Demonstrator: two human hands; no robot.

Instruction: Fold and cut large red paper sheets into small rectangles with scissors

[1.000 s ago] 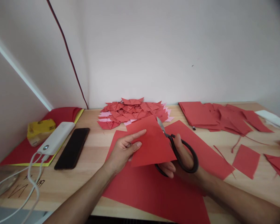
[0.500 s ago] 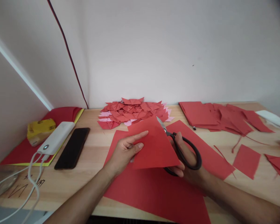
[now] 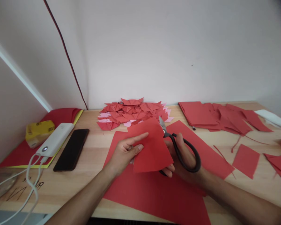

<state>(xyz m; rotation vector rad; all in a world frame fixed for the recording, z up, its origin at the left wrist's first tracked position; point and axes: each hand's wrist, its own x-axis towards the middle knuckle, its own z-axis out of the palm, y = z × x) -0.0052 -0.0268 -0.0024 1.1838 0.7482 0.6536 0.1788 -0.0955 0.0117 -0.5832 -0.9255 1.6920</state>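
Observation:
My left hand (image 3: 126, 153) pinches a piece of red paper (image 3: 152, 147) by its left side, thumb in front and index finger stretched across it. Black-handled scissors (image 3: 186, 153) are in my right hand (image 3: 184, 159), fingers through and around the loops. Their metal blades are at the paper's upper right edge, one blade showing beyond it and part hidden. Some right-hand fingers show below the paper's lower right corner. Larger red sheets (image 3: 159, 197) lie on the table beneath both hands.
Behind my hands is a pile of folded red and pink paper shapes (image 3: 133, 112). Red paper stacks (image 3: 199, 114) and a cut piece (image 3: 245, 161) lie to the right. On the left are a black phone (image 3: 71, 150), a cabled white power bank (image 3: 57, 139) and a yellow packet (image 3: 39, 132).
The scissors' blades have opened somewhat at the paper's edge. The paper's lower right corner has shifted left and its right edge looks narrower. My left hand keeps its hold.

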